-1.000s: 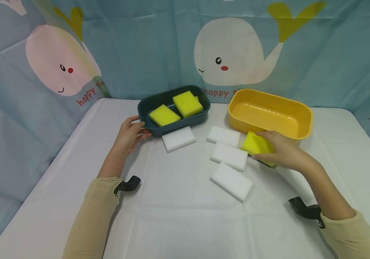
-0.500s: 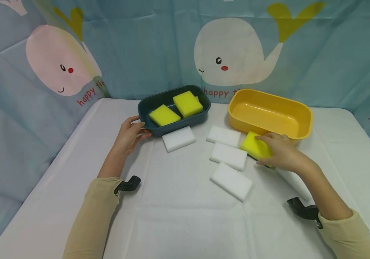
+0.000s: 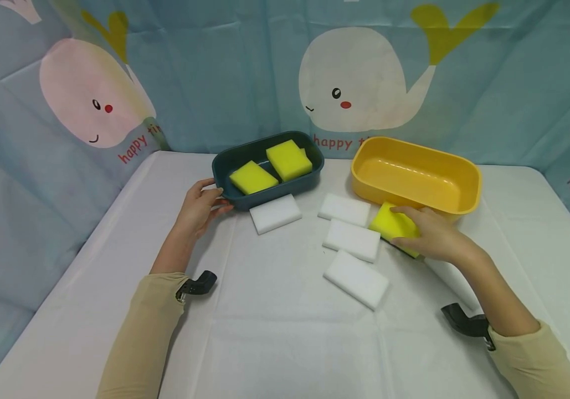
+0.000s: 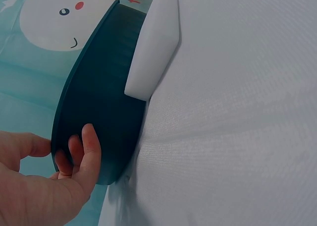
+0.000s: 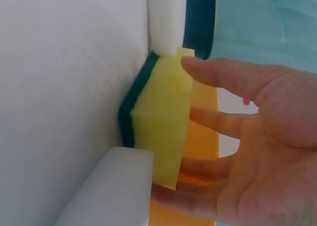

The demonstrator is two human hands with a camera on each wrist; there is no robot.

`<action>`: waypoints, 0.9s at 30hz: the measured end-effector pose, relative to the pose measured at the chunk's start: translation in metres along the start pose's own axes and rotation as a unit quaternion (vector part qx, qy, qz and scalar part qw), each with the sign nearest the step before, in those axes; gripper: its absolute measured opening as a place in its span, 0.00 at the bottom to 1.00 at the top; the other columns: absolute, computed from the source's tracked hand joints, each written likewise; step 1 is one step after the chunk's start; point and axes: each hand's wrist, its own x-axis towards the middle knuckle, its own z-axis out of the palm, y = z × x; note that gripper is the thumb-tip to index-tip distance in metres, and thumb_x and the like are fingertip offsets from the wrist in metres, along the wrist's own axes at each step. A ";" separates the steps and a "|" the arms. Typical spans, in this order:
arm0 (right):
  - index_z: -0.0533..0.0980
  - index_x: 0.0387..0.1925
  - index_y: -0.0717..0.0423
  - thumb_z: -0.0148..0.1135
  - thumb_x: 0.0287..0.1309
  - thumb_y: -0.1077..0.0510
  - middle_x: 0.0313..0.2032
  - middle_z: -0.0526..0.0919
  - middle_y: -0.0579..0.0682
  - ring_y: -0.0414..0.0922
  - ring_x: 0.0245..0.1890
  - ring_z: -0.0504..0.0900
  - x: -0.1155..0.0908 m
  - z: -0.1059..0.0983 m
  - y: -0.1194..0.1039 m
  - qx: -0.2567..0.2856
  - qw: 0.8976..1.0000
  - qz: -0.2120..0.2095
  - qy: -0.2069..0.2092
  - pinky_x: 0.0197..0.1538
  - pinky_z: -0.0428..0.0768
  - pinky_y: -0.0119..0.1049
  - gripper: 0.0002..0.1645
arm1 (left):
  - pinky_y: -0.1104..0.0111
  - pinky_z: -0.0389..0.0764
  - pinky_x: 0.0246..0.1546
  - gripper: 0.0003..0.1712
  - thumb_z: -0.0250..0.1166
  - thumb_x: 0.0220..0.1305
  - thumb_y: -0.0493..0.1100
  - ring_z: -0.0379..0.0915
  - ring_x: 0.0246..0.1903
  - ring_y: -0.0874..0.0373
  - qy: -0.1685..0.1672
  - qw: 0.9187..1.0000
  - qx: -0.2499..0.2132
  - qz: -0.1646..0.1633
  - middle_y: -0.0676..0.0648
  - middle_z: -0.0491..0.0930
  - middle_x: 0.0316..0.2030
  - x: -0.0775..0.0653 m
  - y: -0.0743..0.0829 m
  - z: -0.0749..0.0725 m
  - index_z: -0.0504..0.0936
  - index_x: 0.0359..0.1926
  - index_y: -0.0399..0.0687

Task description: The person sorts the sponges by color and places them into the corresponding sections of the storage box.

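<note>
My left hand (image 3: 200,208) holds the near left corner of a dark green plastic basin (image 4: 99,77), thumb at the rim and fingers against the outer wall. Yellow sponges (image 3: 253,178) lie inside that basin. On the right, my right hand (image 3: 434,235) spreads over a yellow scouring sponge (image 3: 391,224) with a green scrubbing side facing down. In the right wrist view the thumb overlaps one edge of this sponge (image 5: 161,107), while the other fingers extend fairly straight along its far side. The sponge lies flat and uncompressed, just in front of a yellow basin (image 3: 374,194).
Between the hands several white sponge blocks (image 3: 352,239) lie on the white cloth-covered table (image 3: 275,343). One white block (image 3: 276,214) leans at the green basin's front. Another white block (image 3: 449,282) lies partly beneath the right wrist. A blue whale-print curtain (image 3: 245,66) hangs behind.
My right hand loosened off the squeezed sponge, thumb moving away, and the sponge flattened out. Now the thumb has come back to its near edge. The left hand and both basins stayed put.
</note>
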 end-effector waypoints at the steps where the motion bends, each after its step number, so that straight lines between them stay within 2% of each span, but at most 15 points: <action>1: 0.66 0.73 0.70 0.71 0.67 0.52 0.64 0.74 0.77 0.70 0.61 0.73 0.000 0.000 0.000 0.002 1.000 -0.002 0.003 0.65 0.70 0.72 0.43 | 0.75 0.87 0.47 0.33 0.49 0.84 0.40 0.76 0.43 0.60 0.001 1.000 0.000 0.000 0.43 0.70 0.52 0.000 0.000 0.000 0.53 0.82 0.38; 8: 0.67 0.72 0.72 0.75 0.63 0.53 0.65 0.74 0.77 0.70 0.62 0.74 0.001 -0.001 0.001 0.010 1.000 0.000 0.012 0.67 0.69 0.72 0.45 | 0.75 0.87 0.47 0.33 0.50 0.84 0.40 0.76 0.43 0.60 0.003 1.000 -0.004 -0.003 0.43 0.70 0.52 -0.001 0.001 0.001 0.52 0.82 0.39; 18: 0.64 0.72 0.76 0.77 0.60 0.56 0.64 0.73 0.76 0.68 0.58 0.73 0.000 -0.002 0.004 0.028 0.999 0.003 0.016 0.63 0.71 0.69 0.49 | 0.76 0.87 0.47 0.33 0.49 0.84 0.40 0.76 0.43 0.60 0.003 1.000 -0.001 -0.005 0.44 0.70 0.51 0.000 0.000 0.000 0.53 0.82 0.39; 27: 0.62 0.74 0.74 0.75 0.63 0.49 0.64 0.74 0.74 0.65 0.54 0.73 -0.006 -0.010 0.003 0.037 0.999 0.025 0.001 0.58 0.75 0.65 0.51 | 0.75 0.87 0.47 0.33 0.49 0.84 0.40 0.76 0.44 0.60 0.000 1.000 -0.002 0.002 0.42 0.70 0.52 0.000 0.000 0.000 0.52 0.82 0.38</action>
